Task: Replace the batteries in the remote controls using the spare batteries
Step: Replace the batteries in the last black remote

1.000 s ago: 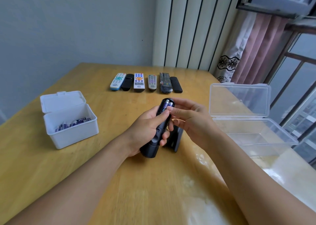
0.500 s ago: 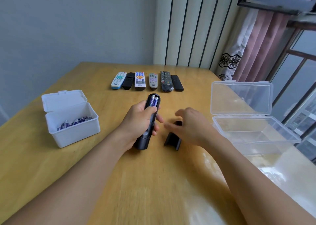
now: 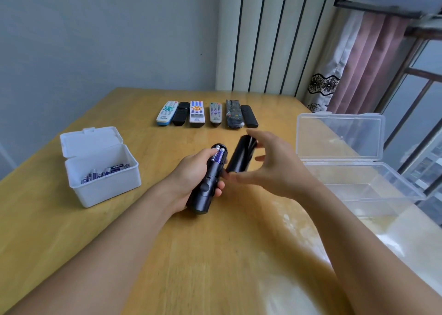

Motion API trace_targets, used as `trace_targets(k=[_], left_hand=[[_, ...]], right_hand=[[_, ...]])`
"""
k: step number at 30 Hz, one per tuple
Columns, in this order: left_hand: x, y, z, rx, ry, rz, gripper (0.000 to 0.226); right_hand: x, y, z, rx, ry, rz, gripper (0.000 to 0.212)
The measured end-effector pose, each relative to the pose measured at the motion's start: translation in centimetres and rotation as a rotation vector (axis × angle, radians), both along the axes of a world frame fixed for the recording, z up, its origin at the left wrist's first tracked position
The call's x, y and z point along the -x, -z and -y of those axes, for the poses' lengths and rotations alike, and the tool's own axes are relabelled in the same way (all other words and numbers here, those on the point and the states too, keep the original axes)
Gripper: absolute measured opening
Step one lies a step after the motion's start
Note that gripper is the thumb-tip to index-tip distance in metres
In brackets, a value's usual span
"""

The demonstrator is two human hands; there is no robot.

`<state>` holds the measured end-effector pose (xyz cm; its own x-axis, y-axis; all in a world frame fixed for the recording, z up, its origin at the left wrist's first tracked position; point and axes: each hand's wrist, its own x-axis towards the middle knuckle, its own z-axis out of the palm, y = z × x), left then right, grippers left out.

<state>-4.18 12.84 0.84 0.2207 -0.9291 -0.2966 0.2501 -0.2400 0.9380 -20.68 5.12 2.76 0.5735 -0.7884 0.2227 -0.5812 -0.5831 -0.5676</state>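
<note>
Centrally, the left hand (image 3: 191,178) grips a black remote control (image 3: 210,183) above the wooden bench (image 3: 215,255), fingers curled round its body and thumb lying along the open compartment. Two batteries (image 3: 218,155) sit side by side in that compartment, at the far end of the remote, just beyond the thumb tip. The right hand (image 3: 275,168) holds the black battery cover (image 3: 240,154), pinched between the thumb at its near end and the fingers (image 3: 257,135) curled over its far end; the cover is tilted and lies just beside the remote, to the right of the left-hand fingers. Whether cover and remote touch cannot be told. Left of the left hand, well apart, stands a white box (image 3: 105,185) with its lid raised, spare batteries (image 3: 105,172) lying inside. Beyond both hands, six further remote controls (image 3: 207,113) lie in a row across the bench. Right of the right-hand fingers stands a clear plastic box (image 3: 358,178), its lid upright.
</note>
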Motion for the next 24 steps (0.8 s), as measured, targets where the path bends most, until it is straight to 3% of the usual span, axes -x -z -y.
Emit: trace_targets(k=[3, 7, 16, 21, 24], left_hand=[[0.1, -0.2, -0.2, 0.009, 0.085, -0.011, 0.049], [0.6, -0.1, -0.3, 0.011, 0.232, -0.104, 0.056], [0.6, 0.1, 0.2, 0.035, 0.209, -0.445, 0.040], [0.1, -0.4, 0.1, 0.060, 0.223, -0.560, 0.042], [-0.2, -0.3, 0.0, 0.065, 0.233, -0.539, 0.042]], right_hand=[[-0.5, 0.9, 0.5, -0.022, -0.015, 0.199, 0.114], [-1.4, 1.8, 0.6, -0.102, -0.081, 0.260, 0.111], [-1.6, 2.0, 1.2, -0.330, -0.110, 0.462, 0.113], [-2.3, 1.9, 1.4, -0.447, -0.054, 0.700, 0.073], [-2.4, 1.6, 1.4, -0.394, -0.054, 0.691, 0.068]])
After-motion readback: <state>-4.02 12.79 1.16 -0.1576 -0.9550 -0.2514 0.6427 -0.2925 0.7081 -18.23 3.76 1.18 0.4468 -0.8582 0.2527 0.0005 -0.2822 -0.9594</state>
